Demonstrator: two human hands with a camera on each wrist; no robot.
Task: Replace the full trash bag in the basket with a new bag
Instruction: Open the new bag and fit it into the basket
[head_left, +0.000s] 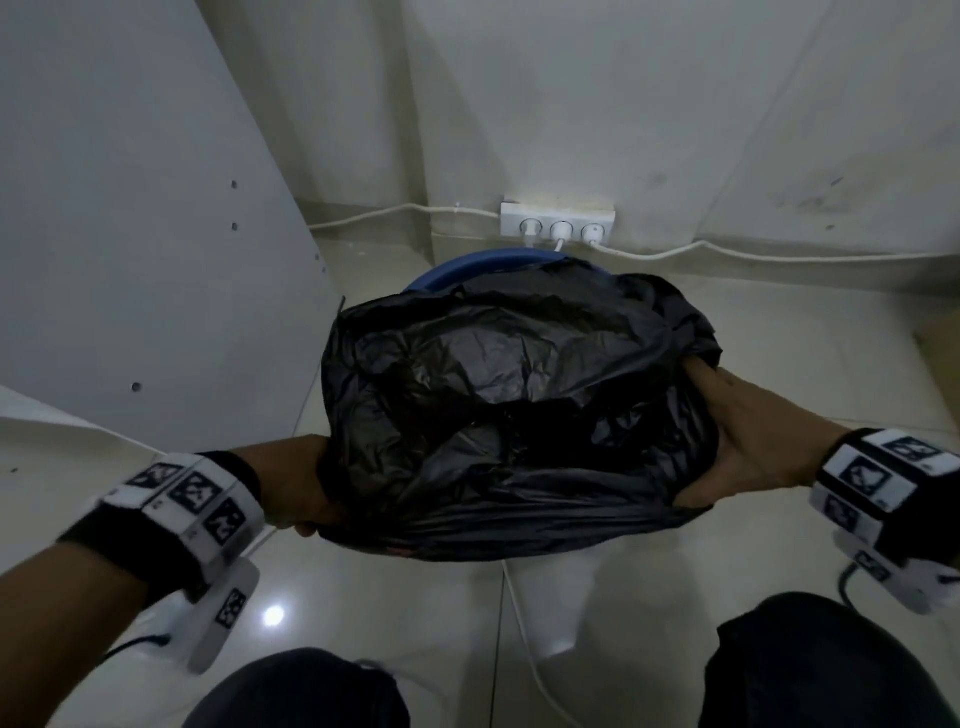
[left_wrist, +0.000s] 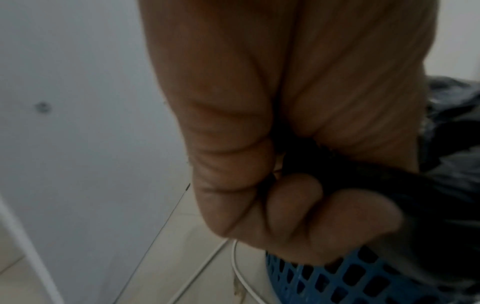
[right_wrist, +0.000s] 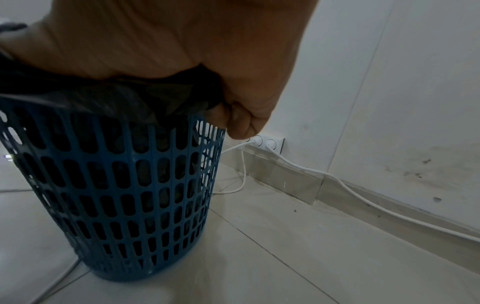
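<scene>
Black plastic, one trash bag (head_left: 514, 415), sits in one blue slotted basket (right_wrist: 124, 185), its mouth pulled wide above the rim. At the bag's near-left edge the left hand (head_left: 298, 488) clenches bunched film; at its right edge the right hand (head_left: 748, 441) grips likewise. Around the basket lies bare glossy tile floor (right_wrist: 285, 257). Beyond it, one wall socket strip (head_left: 558, 221) holds three plugs.
</scene>
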